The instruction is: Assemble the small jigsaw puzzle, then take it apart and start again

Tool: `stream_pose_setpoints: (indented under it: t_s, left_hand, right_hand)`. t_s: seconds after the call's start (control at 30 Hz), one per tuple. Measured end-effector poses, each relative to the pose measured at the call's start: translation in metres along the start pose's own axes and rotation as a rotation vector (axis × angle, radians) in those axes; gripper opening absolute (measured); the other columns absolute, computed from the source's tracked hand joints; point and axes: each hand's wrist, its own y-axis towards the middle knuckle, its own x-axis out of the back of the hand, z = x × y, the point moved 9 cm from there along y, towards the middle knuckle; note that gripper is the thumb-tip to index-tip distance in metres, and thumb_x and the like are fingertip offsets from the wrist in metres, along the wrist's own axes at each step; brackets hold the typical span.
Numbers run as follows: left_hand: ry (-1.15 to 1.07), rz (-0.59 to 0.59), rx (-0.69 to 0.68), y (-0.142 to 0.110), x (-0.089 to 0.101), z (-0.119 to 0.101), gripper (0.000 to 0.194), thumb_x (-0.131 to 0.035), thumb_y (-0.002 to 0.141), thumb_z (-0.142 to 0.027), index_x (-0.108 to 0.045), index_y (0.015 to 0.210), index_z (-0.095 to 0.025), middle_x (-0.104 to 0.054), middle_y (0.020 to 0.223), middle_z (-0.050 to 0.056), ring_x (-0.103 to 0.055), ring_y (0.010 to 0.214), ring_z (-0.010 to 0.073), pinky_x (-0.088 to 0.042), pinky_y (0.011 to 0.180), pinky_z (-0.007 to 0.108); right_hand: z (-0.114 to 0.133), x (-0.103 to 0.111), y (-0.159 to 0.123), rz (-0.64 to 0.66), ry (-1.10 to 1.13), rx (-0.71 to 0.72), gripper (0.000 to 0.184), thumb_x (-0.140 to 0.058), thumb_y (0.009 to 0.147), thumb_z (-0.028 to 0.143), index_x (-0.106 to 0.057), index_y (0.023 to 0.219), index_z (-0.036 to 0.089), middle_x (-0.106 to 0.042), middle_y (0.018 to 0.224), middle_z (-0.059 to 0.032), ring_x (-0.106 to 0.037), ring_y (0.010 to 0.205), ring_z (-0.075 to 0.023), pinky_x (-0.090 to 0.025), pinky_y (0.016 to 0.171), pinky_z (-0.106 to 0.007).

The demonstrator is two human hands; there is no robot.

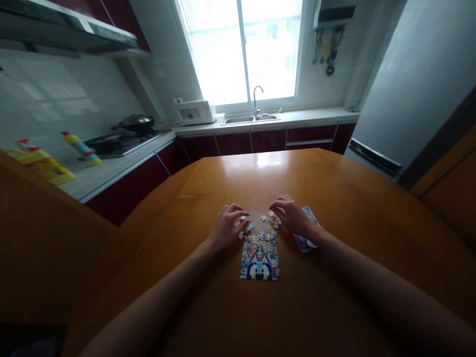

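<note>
A jigsaw puzzle lies on the wooden table, its lower part joined into a blue cartoon dog's face. Loose puzzle pieces cluster along its upper edge. My left hand hovers over the left group of pieces, thumb and index finger apart with pieces below and between them. Across from it, my right hand is curled, its fingertips closed on a puzzle piece at the right group. Partly hidden under my right wrist is a printed picture sheet in similar colours.
The brown table has angled far corners. Beyond it stand a counter with a sink, a microwave and a stove with a wok. Cleaner bottles are at left, a refrigerator at right.
</note>
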Motion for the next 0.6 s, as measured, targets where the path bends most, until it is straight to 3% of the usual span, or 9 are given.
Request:
stream_pose_setpoints:
  t_s: [0.1,0.3,0.5,0.6]
  left_hand:
    - [0.101,0.079,0.005,-0.003,-0.005,-0.007,0.014,-0.079,0.080,-0.035,-0.079,0.092,-0.027,-0.063,0.105,0.005,-0.054,0.103,0.0253,-0.043,0.095,0.042]
    - [0.024,0.161,0.035,-0.005,-0.015,-0.007,0.008,-0.075,0.081,-0.021,-0.075,0.089,-0.024,-0.063,0.104,0.005,-0.053,0.103,0.0242,-0.042,0.095,0.040]
    - [-0.159,0.130,0.021,-0.006,-0.016,-0.012,0.009,-0.056,0.089,-0.014,-0.063,0.088,-0.018,-0.064,0.085,0.002,-0.057,0.079,0.0161,-0.046,0.076,0.028]
    - [-0.198,0.083,0.014,-0.004,-0.012,-0.016,0.012,-0.052,0.093,-0.017,-0.063,0.090,-0.018,-0.066,0.086,0.003,-0.059,0.078,0.0149,-0.047,0.074,0.027]
  right_hand:
    - [0.000,0.000,-0.003,-0.053,-0.028,0.004,0.017,-0.059,0.094,0.019,-0.071,0.083,0.021,-0.069,0.086,-0.0064,-0.060,0.088,-0.0215,-0.046,0.082,-0.034]
    - [0.003,0.008,-0.008,-0.176,-0.032,0.017,0.015,-0.054,0.096,0.019,-0.069,0.097,0.020,-0.069,0.092,-0.0079,-0.060,0.093,-0.0236,-0.047,0.085,-0.036]
    - [0.009,0.016,-0.009,-0.190,-0.033,0.005,0.018,-0.051,0.096,0.017,-0.068,0.095,0.020,-0.068,0.091,-0.0089,-0.059,0.093,-0.0242,-0.047,0.085,-0.037]
    - [0.011,0.015,-0.008,-0.148,-0.004,0.010,0.017,-0.052,0.095,0.017,-0.068,0.092,0.020,-0.068,0.089,-0.0082,-0.060,0.089,-0.0226,-0.047,0.082,-0.035]
